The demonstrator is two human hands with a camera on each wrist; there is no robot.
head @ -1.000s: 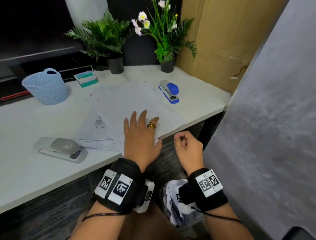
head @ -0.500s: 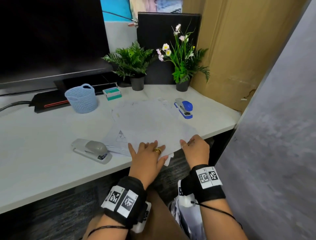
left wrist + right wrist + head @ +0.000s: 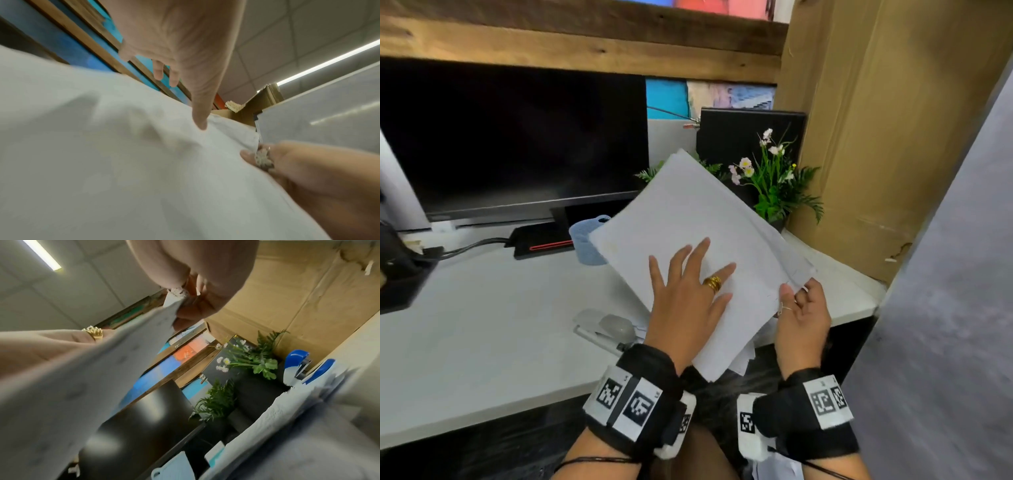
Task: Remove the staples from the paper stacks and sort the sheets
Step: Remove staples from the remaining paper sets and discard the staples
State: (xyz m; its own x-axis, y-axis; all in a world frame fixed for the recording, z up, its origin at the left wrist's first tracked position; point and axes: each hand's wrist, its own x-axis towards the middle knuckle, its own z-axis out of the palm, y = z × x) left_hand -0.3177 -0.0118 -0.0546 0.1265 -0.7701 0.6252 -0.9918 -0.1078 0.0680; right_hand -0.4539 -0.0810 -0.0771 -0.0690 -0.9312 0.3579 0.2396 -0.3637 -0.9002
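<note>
A stack of white sheets (image 3: 698,219) is lifted off the desk and tilted up toward me. My left hand (image 3: 688,294) lies flat on its near face with fingers spread and straight; the left wrist view shows the same paper (image 3: 123,162) under those fingers. My right hand (image 3: 799,308) pinches the stack's right corner between thumb and fingers, also seen in the right wrist view at the paper's corner (image 3: 172,311). More loose sheets (image 3: 743,359) lie on the desk edge below the stack. No staple is visible.
A grey stapler (image 3: 606,329) lies on the white desk (image 3: 482,325) left of my hands. A blue stapler (image 3: 296,366) sits near the flower pot (image 3: 774,192). A blue mesh basket (image 3: 585,240), a monitor (image 3: 517,144) and a cardboard box (image 3: 876,137) stand behind.
The paper stack was flat on the desk under my left palm; now both hands have raised and tilted it. My right hand moved from the desk edge to grip its corner.
</note>
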